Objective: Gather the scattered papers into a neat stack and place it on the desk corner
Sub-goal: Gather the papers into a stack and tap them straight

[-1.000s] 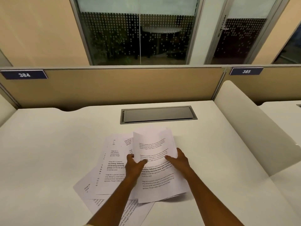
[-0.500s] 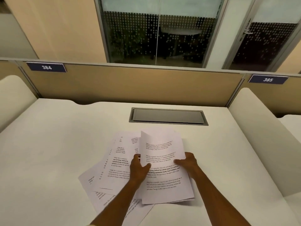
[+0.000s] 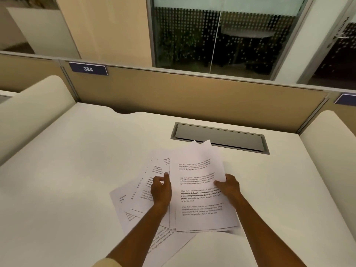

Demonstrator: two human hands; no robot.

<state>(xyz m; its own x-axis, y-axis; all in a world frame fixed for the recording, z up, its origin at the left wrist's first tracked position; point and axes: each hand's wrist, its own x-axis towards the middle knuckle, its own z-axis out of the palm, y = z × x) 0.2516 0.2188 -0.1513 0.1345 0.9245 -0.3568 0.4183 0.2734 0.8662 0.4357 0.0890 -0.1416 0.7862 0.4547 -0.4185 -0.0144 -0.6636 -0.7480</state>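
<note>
Several printed white papers lie fanned out on the white desk [image 3: 77, 170]. A small bundle of sheets [image 3: 200, 189] is lifted at its far end, its near edge resting on the desk. My left hand [image 3: 161, 190] grips the bundle's left edge and my right hand [image 3: 228, 185] grips its right edge. More loose sheets [image 3: 138, 193] lie flat to the left, under my left hand and forearm, and one sheet [image 3: 169, 241] sticks out toward me beneath them.
A grey cable hatch [image 3: 219, 136] is set in the desk just beyond the papers. Cream side dividers stand at the left [image 3: 32, 112] and right [image 3: 327, 143]. A tan back partition [image 3: 192, 97] carries a blue plate marked 384 [image 3: 88, 69].
The view has swung to the left, so the hatch and papers now sit further right. The held bundle has tipped up a little more, with its far corners fanned apart.
</note>
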